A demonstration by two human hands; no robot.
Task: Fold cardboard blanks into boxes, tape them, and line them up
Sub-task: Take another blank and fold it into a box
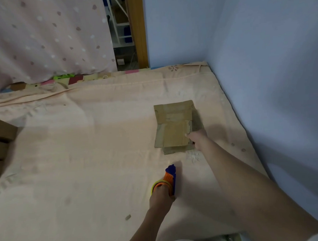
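A flat brown cardboard blank point(173, 127) lies on the peach bed sheet point(84, 159), on top of at least one more blank whose edge shows below it. My right hand point(197, 138) reaches out and pinches the top blank's lower right corner. My left hand point(161, 197) grips an orange, yellow and blue tape dispenser point(168, 179) that rests on the sheet, nearer to me than the blanks. Folded brown boxes point(2, 143) stand stacked at the far left edge, partly cut off.
A blue wall point(260, 62) borders the bed at the right and back. A dotted pink curtain point(43, 37) hangs at the back left, beside a wooden post point(138, 31). A small scrap point(128, 217) lies on the sheet near me.
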